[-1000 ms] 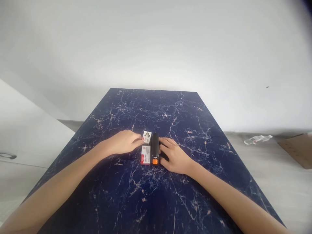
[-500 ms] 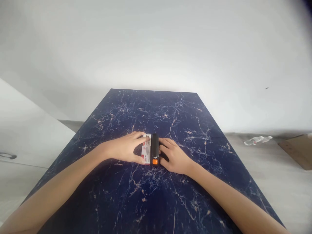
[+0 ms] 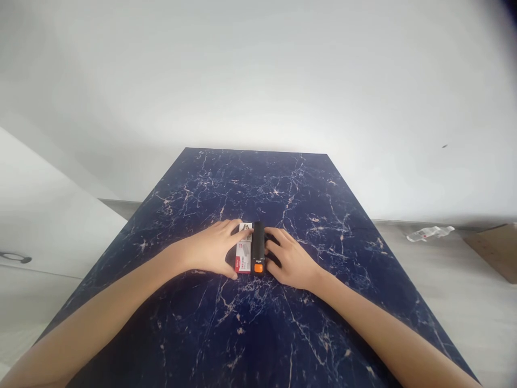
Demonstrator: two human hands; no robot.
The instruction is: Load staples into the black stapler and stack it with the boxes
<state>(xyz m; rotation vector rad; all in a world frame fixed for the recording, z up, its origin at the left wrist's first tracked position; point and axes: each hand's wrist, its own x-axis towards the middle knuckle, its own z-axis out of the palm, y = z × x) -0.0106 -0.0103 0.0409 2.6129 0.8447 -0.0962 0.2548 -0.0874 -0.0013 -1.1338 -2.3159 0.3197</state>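
A white and red staple box [image 3: 244,258], lettered on top, lies on the dark blue marbled table [image 3: 258,183]. Beyond it, end to end, is a smaller white box [image 3: 245,227], partly covered by a finger. Along their right side lies a black stapler [image 3: 258,242] with an orange near end. My left hand [image 3: 214,249] spans the boxes, thumb at the near left corner, a finger across the far box. Against the stapler's right side rest the spread, bent fingertips of my right hand [image 3: 288,258]; they are not wrapped round it.
Past the table's right edge, a crumpled clear plastic piece [image 3: 430,233] and a brown cardboard box [image 3: 495,250] are on the floor. A pale wall [image 3: 258,81] rises behind the table. A dark round object with a cord [image 3: 18,258] shows at far left.
My left thumb has slid toward the near left corner of the staple box, baring more of its red label. The boxes, stapler and right hand keep nearly the same places.
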